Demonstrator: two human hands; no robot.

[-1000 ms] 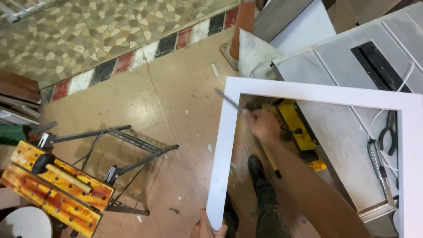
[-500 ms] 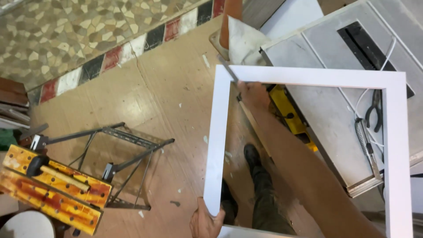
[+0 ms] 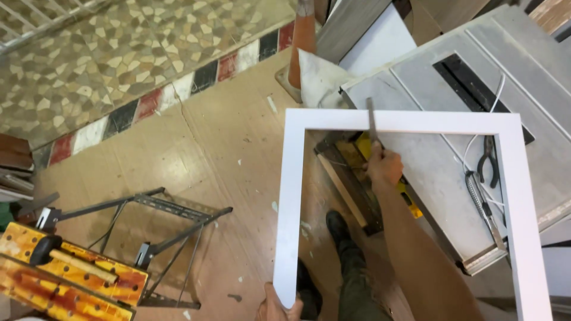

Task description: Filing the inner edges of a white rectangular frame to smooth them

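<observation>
A white rectangular frame point(image 3: 292, 178) stands tilted in front of me, its top bar resting against a grey table saw point(image 3: 440, 178). My left hand point(image 3: 275, 308) grips the bottom of the frame's left bar at the lower edge of the view. Reaching through the frame's opening, my right hand point(image 3: 384, 166) is shut on a thin metal file point(image 3: 372, 122) whose blade lies across the frame's top bar, right of its left corner.
Pliers point(image 3: 491, 159), a white cord and a metal tool point(image 3: 483, 202) lie on the saw table. A yellow-and-orange folding workbench point(image 3: 65, 273) with a black metal stand point(image 3: 160, 238) sits lower left. Patterned tile floor lies beyond a red-black-white border. My shoe point(image 3: 336, 226) is on the wooden floor.
My right hand and the file have moved rightward along the frame's top bar, away from the left corner. The view has shifted, so the frame sits further right and lower. My left hand keeps its grip.
</observation>
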